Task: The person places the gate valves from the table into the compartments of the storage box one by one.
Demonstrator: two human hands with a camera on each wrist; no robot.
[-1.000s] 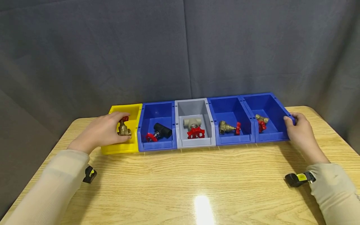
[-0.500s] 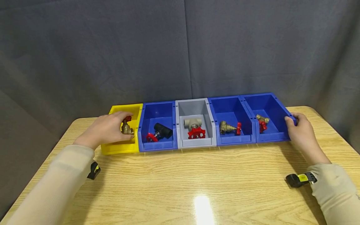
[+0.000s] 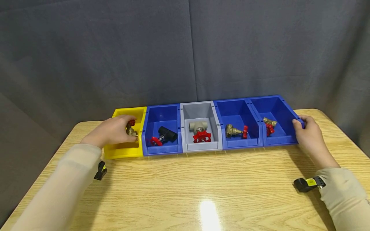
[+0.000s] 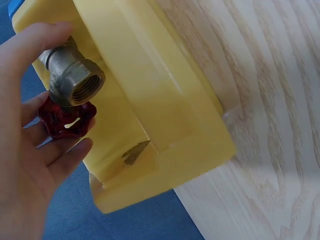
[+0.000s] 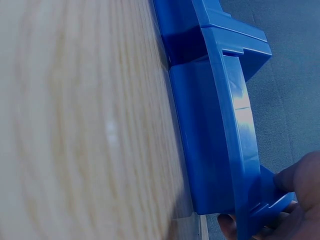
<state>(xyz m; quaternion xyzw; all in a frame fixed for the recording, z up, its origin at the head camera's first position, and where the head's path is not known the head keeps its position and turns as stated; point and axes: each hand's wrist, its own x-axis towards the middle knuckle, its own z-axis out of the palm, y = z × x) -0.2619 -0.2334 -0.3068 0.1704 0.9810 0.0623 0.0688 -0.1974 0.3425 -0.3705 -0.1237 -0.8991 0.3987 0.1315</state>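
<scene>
My left hand [image 3: 113, 131] reaches into the yellow bin [image 3: 124, 153] at the left end of the row. Its thumb and fingers hold a brass valve [image 4: 70, 75] with a dark red handwheel [image 4: 66, 119]. The thumb lies on the brass body, while the fingers curl behind the wheel. At the other end, my right hand [image 3: 312, 139] grips the outer side wall of the last blue bin [image 3: 281, 140], thumb on the rim. Inside that bin lies a small brass valve [image 3: 270, 122] with a red handle.
Between the end bins stand a blue bin with a black tee valve [image 3: 167, 134], a grey bin [image 3: 202, 146] with a beige valve [image 3: 198, 126], and another blue bin with a brass valve [image 3: 230, 131]. A grey curtain [image 3: 173, 48] hangs behind the wooden table [image 3: 173, 186].
My left hand and the brass valve have shifted slightly right inside the yellow bin, and the valve has tilted a little. The right hand keeps its hold in the same place.
</scene>
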